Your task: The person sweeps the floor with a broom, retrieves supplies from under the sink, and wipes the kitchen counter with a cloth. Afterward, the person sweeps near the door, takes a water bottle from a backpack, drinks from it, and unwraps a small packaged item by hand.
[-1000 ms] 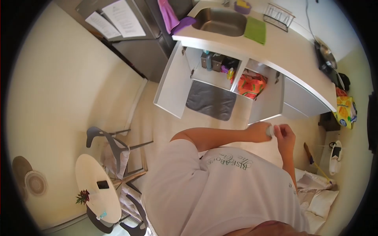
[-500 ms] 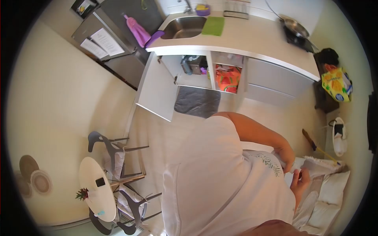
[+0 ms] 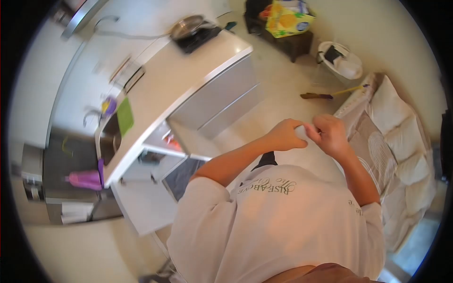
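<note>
A small white object (image 3: 301, 132) shows between my two hands in front of my shirt; its exact kind is too small to make out. My left hand (image 3: 284, 135) is closed round it, fingers curled and thumb towards the right. Close on the right, my right hand (image 3: 329, 134) is curled with its thumb at the edge of the white object. What lies inside the right fingers is hidden.
To the right stands a sofa with pale cushions (image 3: 409, 146). A broom (image 3: 317, 95) lies near a white basket (image 3: 347, 66). At left, the cabinet door (image 3: 146, 200) hangs open under the counter (image 3: 165, 80), which bears a pan (image 3: 187, 27) on a hob.
The view has swung to the right, bringing the sofa and both forearms into fuller sight. My hands stay close together and now show in front of my shirt with the white object between them.
</note>
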Motion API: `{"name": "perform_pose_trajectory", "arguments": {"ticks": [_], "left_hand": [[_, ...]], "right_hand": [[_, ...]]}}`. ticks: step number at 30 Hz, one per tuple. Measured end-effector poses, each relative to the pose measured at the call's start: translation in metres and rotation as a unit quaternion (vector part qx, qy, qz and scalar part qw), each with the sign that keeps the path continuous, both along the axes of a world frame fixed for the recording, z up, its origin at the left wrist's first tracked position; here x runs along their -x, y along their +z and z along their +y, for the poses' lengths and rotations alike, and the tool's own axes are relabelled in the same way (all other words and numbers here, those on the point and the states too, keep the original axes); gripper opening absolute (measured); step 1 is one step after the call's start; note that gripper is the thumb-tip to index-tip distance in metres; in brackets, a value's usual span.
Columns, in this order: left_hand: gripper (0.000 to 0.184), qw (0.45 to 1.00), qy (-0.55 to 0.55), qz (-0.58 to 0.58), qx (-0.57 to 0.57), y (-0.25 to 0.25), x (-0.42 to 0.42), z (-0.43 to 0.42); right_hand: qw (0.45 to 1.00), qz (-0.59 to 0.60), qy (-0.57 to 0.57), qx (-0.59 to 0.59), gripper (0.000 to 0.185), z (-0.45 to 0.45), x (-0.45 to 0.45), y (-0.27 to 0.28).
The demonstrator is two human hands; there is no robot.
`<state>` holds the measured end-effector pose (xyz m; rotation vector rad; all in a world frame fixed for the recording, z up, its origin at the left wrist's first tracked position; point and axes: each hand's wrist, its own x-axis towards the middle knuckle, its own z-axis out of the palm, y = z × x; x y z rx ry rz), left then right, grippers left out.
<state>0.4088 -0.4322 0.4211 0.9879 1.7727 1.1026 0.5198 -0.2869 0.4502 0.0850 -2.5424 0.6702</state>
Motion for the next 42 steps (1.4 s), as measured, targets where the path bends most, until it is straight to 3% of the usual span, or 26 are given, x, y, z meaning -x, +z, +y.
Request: {"name": "perform_pose_trajectory", "arguments": {"ticks": [3, 6, 9, 12, 18, 21, 24, 27, 30, 31, 32, 34, 35, 39, 42], "left_hand": [[0.037, 0.996, -0.072, 0.029, -0.045, -0.028, 0.062, 0.052], [0.034, 0.993, -0.098, 0.030, -0.066, -0.025, 0.119, 0.107], [0.029, 0.990, -0.141, -0.027, 0.008, -0.010, 0.171, 0.165], [0.023, 0.985, -0.165, -0.057, -0.014, 0.003, 0.218, 0.217], [0.025, 0.967, -0.220, -0.126, -0.029, -0.002, 0.269, 0.312], [0.023, 0.975, -0.194, -0.110, -0.018, -0.008, 0.288, 0.362], [0.026, 0.986, -0.154, -0.017, -0.056, -0.008, 0.301, 0.417], [0.041, 0.993, -0.019, 0.011, -0.117, -0.021, 0.313, 0.485], [0.053, 0.967, 0.076, -0.086, -0.229, -0.049, 0.332, 0.570], [0.052, 0.961, 0.087, 0.027, -0.260, -0.045, 0.336, 0.594], [0.051, 0.943, 0.094, 0.141, -0.286, -0.041, 0.339, 0.614], [0.045, 0.912, 0.099, 0.251, -0.310, -0.021, 0.347, 0.649], [0.042, 0.911, 0.100, 0.249, -0.313, -0.012, 0.351, 0.661], [0.026, 0.948, 0.040, 0.167, -0.269, 0.025, 0.385, 0.682], [0.024, 0.945, 0.006, 0.238, -0.223, 0.043, 0.403, 0.689]], "right_hand": [[1.000, -0.008, 0.029, -0.002, 0.038, 0.051, 0.048, -0.011], [0.992, -0.082, -0.015, 0.091, 0.036, 0.099, 0.095, -0.014], [0.969, -0.052, -0.085, 0.227, 0.034, 0.144, 0.131, -0.022], [0.924, -0.024, -0.105, 0.367, 0.033, 0.183, 0.154, -0.007], [0.890, 0.071, -0.121, 0.434, 0.027, 0.250, 0.198, -0.014], [0.918, 0.001, -0.110, 0.381, 0.025, 0.306, 0.216, -0.013], [0.951, -0.111, -0.163, 0.237, 0.030, 0.370, 0.244, -0.018], [0.943, -0.126, -0.191, 0.240, 0.044, 0.446, 0.276, -0.036], [0.863, -0.021, 0.038, 0.503, 0.065, 0.516, 0.309, -0.062], [0.810, -0.112, 0.078, 0.570, 0.081, 0.537, 0.313, -0.065], [0.828, -0.083, 0.066, 0.550, 0.079, 0.557, 0.323, -0.066], [0.858, -0.031, 0.036, 0.512, 0.076, 0.593, 0.341, -0.061], [0.843, -0.057, 0.014, 0.534, 0.065, 0.610, 0.345, -0.061], [0.917, -0.094, -0.048, 0.384, 0.045, 0.664, 0.368, -0.045], [0.934, -0.089, -0.046, 0.342, 0.036, 0.680, 0.376, -0.025]]}}
